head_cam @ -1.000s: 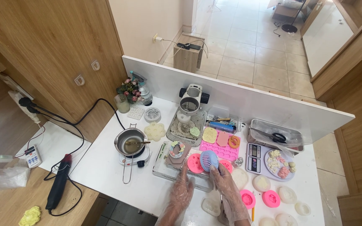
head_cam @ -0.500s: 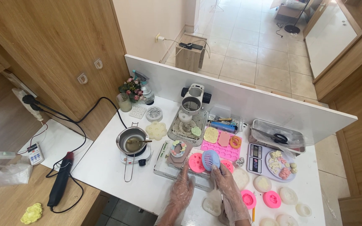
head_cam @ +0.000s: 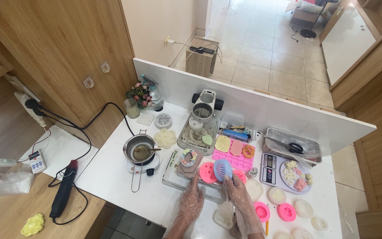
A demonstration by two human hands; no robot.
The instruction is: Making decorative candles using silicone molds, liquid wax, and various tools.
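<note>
Blue plastic, thin-ribbed and hollow: the small handheld fan is what I have in my right hand, and I judge it light and rather fragile at the grille. It stands tilted over the round pink moulds at the front edge of the white bench, its head just past my fingertips. My right fingers are closed around the stem below the head; that is the place to hold it, I think, since the slatted cage would flex or crack under a squeeze. Both hands wear clear loose gloves, which I expect to be slippery on smooth plastic, so a full wrap beats a pinch. My left hand lies flat with its fingers together and stretched forward, touching the edge of the grey tray beside the moulds, holding nothing. A small pot on a hotplate sits well apart to the left.
</note>
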